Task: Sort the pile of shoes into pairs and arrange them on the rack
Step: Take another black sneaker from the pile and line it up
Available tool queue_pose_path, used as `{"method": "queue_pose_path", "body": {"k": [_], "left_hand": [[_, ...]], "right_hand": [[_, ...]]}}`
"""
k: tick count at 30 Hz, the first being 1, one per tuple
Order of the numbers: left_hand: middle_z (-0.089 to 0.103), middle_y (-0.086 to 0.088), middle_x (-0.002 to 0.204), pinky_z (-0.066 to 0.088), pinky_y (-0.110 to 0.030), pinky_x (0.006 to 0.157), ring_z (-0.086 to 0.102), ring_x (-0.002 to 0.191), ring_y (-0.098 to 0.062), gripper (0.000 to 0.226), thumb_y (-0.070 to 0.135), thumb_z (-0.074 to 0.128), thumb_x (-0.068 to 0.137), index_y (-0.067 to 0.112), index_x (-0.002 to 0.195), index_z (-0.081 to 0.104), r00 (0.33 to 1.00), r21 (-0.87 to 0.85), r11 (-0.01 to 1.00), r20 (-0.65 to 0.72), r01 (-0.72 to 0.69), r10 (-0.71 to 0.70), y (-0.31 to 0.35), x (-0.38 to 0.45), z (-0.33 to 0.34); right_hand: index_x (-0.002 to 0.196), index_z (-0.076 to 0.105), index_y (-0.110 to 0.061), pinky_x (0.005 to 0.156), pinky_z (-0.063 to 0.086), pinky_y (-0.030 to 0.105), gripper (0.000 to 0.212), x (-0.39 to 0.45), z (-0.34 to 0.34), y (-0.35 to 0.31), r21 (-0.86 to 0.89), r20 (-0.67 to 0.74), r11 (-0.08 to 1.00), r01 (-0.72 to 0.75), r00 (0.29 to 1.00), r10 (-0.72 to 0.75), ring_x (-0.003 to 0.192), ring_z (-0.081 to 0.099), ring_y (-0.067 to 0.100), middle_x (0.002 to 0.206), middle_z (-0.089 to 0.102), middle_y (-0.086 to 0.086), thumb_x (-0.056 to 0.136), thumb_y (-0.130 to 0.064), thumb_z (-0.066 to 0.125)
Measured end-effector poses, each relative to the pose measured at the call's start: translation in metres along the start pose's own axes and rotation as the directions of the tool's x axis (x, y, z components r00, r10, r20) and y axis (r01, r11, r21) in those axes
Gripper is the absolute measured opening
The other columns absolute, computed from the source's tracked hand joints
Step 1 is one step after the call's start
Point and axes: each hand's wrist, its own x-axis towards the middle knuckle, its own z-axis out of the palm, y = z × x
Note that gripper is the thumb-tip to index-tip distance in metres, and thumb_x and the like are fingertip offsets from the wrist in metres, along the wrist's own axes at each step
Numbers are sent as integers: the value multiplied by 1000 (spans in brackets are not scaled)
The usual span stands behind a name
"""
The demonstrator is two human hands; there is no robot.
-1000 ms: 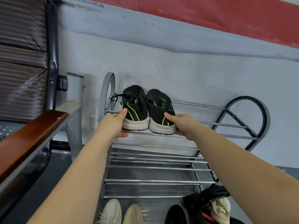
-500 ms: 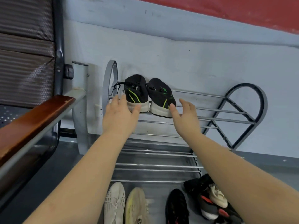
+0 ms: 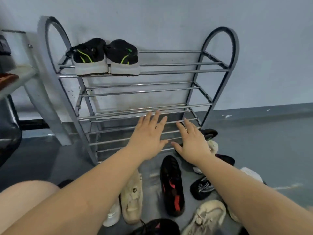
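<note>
A pair of black sneakers with green stripes [image 3: 105,57] stands side by side at the left end of the top shelf of the metal rack [image 3: 169,71], heels toward me. My left hand [image 3: 149,134] and my right hand [image 3: 192,143] hover empty with fingers spread, in front of the rack's lower shelves and above the pile on the floor. In that pile lie a black shoe with red marks [image 3: 171,185], a cream shoe [image 3: 133,199], a beige sneaker [image 3: 205,217], a small black shoe with white print [image 3: 201,188] and several more, partly hidden by my arms.
The rack stands against a pale grey wall [image 3: 169,19]; its lower shelves hold nothing. A bench frame [image 3: 18,77] and its grey post stand left of the rack. Grey floor [image 3: 271,150] stretches to the right. My knee [image 3: 25,194] shows at lower left.
Both hands let go of the black-and-green pair, which stays on the top shelf. They dropped down toward the floor pile, and my view tilted down.
</note>
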Motion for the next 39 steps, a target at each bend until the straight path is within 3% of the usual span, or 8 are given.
{"method": "queue_pose_path", "body": {"k": [7,14,22,30,36,39], "left_hand": [[-13,-9,158,-4,-42,120,-10,147,-27,78,54,35,94,20,151,-7,944,68,986,306,-154,126,49,6,82],[-12,-10,159,-3,-41,119,-8,147,-27,76,52,34,95,20,151,-5,915,25,990,384,-142,122,89,47,125],[-6,-10,159,7,-41,119,2,147,-27,75,53,35,95,21,151,-2,905,-27,999,423,-25,35,91,124,152],[6,-12,159,18,-41,118,13,145,-30,79,52,41,93,18,151,1,848,-214,967,530,136,-2,88,205,199],[18,-8,157,25,-36,114,24,143,-27,82,47,48,92,20,151,-3,834,-405,874,552,267,2,91,237,225],[19,-9,156,27,-37,113,24,142,-27,84,47,50,91,20,151,-3,828,-434,851,561,296,-2,90,242,239]], "right_hand": [[153,6,-23,117,19,43,78,-54,49,86,-57,187,977,-205,959,212,147,7,27,160,2,8,91,-53,44],[153,9,-20,115,20,41,77,-55,62,153,-98,225,946,-308,919,323,146,12,27,160,6,9,92,-52,45],[153,6,-21,114,23,41,74,16,66,211,-132,225,949,-285,924,309,146,14,29,160,8,11,94,-52,40],[153,4,-23,113,25,43,72,84,105,232,33,271,903,-428,874,405,145,13,28,159,10,9,96,-51,38],[153,-5,-27,111,28,42,72,117,127,237,169,310,847,-504,843,440,147,9,25,161,-1,4,98,-45,39],[153,1,-26,105,34,43,71,125,133,242,238,317,795,-558,818,480,141,25,29,157,15,7,97,-44,41]]}}
